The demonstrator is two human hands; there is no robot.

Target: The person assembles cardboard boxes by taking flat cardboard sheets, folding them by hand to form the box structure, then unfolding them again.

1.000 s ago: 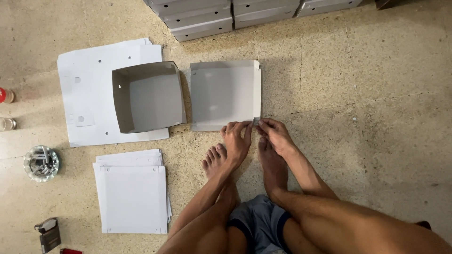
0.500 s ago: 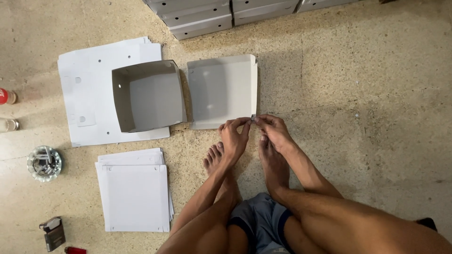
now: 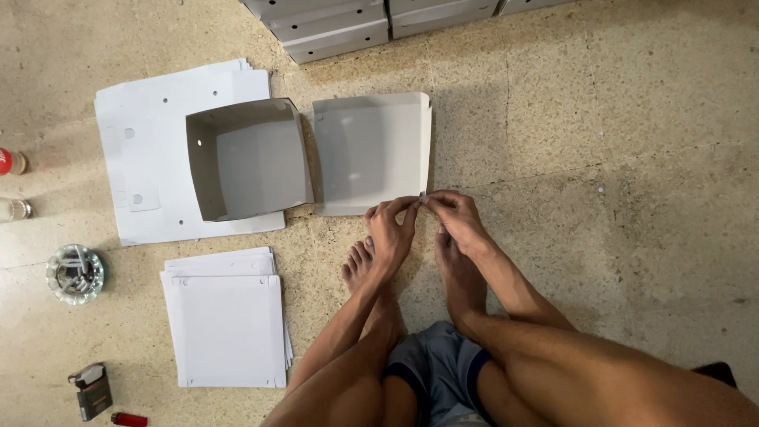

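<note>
A half-folded grey cardboard lid [image 3: 371, 150] lies on the floor in front of me. My left hand [image 3: 391, 229] and my right hand [image 3: 452, 217] meet at its near right corner, both pinching the corner flap there. To its left stands a folded open grey box [image 3: 249, 158], upright with its walls up. That box rests on a stack of flat white cardboard blanks [image 3: 150, 134]. My bare feet sit just under my hands.
A second stack of flat white blanks [image 3: 225, 316] lies at the lower left. Finished grey boxes [image 3: 340, 24] are piled along the top edge. A glass ashtray [image 3: 75, 273], a small dark pack [image 3: 93, 389], a red lighter [image 3: 126, 419] and two bottle ends [image 3: 12, 186] sit at the far left.
Both hands stay at the lid's near right corner, fingers working closer on the flap. The view has shifted slightly; nothing else moved.
</note>
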